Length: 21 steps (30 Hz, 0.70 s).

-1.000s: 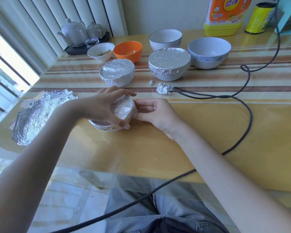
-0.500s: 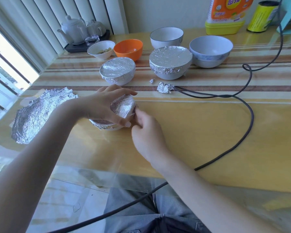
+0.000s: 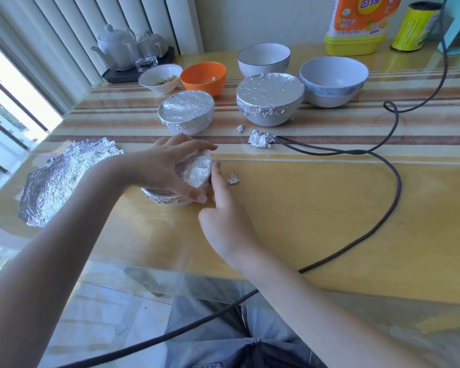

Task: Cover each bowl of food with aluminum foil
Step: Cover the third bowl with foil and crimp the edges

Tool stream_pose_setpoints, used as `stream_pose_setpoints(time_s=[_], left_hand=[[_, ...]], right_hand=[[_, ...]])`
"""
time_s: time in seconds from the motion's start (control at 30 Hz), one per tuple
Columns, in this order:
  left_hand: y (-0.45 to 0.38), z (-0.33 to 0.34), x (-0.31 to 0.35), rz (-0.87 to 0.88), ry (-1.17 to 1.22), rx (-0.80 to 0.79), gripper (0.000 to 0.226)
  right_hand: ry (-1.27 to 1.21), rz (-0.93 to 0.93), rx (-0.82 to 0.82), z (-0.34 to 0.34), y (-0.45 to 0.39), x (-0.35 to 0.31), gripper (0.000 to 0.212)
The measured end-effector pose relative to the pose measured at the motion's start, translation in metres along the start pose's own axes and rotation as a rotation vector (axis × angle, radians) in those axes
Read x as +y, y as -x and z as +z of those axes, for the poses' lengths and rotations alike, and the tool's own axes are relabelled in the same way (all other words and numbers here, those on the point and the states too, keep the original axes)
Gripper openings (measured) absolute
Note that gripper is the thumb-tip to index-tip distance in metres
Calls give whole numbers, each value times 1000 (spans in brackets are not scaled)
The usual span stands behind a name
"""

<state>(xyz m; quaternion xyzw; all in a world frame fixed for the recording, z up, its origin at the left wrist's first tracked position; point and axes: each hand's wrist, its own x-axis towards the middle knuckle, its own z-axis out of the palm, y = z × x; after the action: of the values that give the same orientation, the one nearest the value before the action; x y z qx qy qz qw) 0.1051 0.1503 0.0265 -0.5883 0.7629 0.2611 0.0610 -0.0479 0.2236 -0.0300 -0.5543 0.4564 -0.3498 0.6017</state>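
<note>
A small bowl wrapped in foil (image 3: 195, 170) sits in front of me on the table. My left hand (image 3: 168, 168) grips it from above, thumb at its near rim and fingers over its far side. My right hand (image 3: 223, 208) presses its fingertips against the bowl's right edge. Behind stand two foil-covered bowls, a small one (image 3: 186, 111) and a bigger one (image 3: 270, 96). Uncovered bowls stand further back: a small white one with food (image 3: 160, 81), an orange one (image 3: 203, 77), a white one (image 3: 263, 58) and a pale blue one (image 3: 333, 79). A crumpled foil sheet (image 3: 64, 176) lies at left.
Foil scraps lie right of the bowl (image 3: 233, 178) and further back (image 3: 260, 139). A dark cable (image 3: 395, 181) loops across the right of the table. A teapot tray (image 3: 138, 67) stands back left; a yellow detergent bottle (image 3: 356, 25) and a yellow can (image 3: 412, 26) stand back right.
My right hand turned from lying flat beside the bowl to pressing its fingertips on the right rim. A small foil scrap now lies right of the bowl. The left hand kept its hold.
</note>
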Motion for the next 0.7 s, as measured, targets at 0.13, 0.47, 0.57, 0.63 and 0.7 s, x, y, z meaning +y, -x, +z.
stream_pose_setpoints(time_s=[0.13, 0.47, 0.57, 0.63, 0.7], left_hand=[[0, 0, -1, 5, -3, 4, 108], [-1, 0, -3, 0, 13, 8, 108], [0, 1, -3, -1, 15, 5, 105], [-1, 1, -3, 5, 8, 8, 102], [-1, 1, -2, -2, 12, 10, 101]], right_hand=[[-303, 68, -39, -2, -3, -1, 97], [-214, 69, 34, -17, -5, 4, 65], [107, -93, 145, -17, -4, 11, 66], [148, -186, 179, -24, -11, 10, 59], [127, -243, 148, -35, -20, 4, 40]])
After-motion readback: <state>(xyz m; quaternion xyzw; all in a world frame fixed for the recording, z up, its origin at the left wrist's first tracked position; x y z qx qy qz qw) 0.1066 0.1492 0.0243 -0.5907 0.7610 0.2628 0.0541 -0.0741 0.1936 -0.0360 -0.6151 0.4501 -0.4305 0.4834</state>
